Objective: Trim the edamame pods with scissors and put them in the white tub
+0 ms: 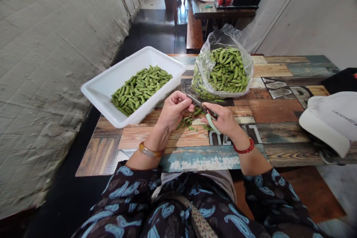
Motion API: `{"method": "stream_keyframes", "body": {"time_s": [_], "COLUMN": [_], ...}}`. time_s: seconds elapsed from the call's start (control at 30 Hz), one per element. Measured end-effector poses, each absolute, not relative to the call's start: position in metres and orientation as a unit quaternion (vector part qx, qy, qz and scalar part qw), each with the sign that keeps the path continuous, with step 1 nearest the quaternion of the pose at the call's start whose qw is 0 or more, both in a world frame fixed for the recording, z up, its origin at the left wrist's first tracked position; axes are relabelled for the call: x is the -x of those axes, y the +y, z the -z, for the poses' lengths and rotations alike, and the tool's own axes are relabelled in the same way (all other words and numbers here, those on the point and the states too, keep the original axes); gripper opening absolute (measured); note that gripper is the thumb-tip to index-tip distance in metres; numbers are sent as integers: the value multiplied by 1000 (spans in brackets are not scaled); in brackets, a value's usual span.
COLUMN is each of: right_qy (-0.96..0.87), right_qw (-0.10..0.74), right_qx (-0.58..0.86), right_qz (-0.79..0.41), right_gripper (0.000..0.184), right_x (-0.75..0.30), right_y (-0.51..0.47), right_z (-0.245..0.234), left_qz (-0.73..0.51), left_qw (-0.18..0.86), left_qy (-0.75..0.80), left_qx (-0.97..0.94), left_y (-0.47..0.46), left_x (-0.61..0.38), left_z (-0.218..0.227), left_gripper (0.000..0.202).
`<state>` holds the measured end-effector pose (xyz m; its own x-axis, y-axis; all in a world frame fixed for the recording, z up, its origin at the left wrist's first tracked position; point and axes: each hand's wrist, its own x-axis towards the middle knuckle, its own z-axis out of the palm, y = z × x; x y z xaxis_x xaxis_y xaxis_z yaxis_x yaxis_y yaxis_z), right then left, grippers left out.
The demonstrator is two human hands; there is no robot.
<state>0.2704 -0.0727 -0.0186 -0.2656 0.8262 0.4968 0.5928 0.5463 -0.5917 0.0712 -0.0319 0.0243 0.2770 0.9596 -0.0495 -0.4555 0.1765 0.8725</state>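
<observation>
Scissors (213, 122) with pale green handles are gripped in my right hand (224, 119), their dark blades pointing toward my left hand (176, 109). The fingers of my left hand are pinched together at the blade tips; whatever they hold is hidden. Beneath both hands lie green trimmings (187, 122) and a few loose pods. A white plastic tub (97, 91) stands beyond my left hand, with green soybean pods (142, 87) in it. Past my right hand sits an open clear plastic bag (205, 65) full of more pods (230, 68).
Everything rests on a patchwork wood-patterned table (279, 111). A white cap (331, 119) lies at its right end. The rough pale wall (55, 63) runs along the left. Farther back are a bench (194, 31) and another table (206, 13) with a cluttered black tray.
</observation>
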Motion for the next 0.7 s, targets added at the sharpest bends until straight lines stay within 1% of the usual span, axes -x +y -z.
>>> {"method": "stream_keyframes", "body": {"time_s": [0.1,0.27,0.57,0.7], "right_qy": [-783,-794,-794,-777], "right_qw": [395,378,386,399], "right_qx": [457,452,446,457], "right_qz": [-145,-152,-148,-169], "right_gripper": [47,55,51,46], "right_x": [-272,-273,-274,-272], "right_y": [-73,-73,-72,-72], "right_z": [17,12,15,18], "left_qz": [-509,-518,-518,-502], "left_qw": [689,694,694,696], "left_qy": [327,306,296,315], "left_qx": [-399,-395,-402,-406], "left_y": [-32,-32,-31,-32], "left_x": [-71,-72,-72,-71], "left_z": [-25,-28,-25,-26], "left_gripper": [37,37,38,34]}}
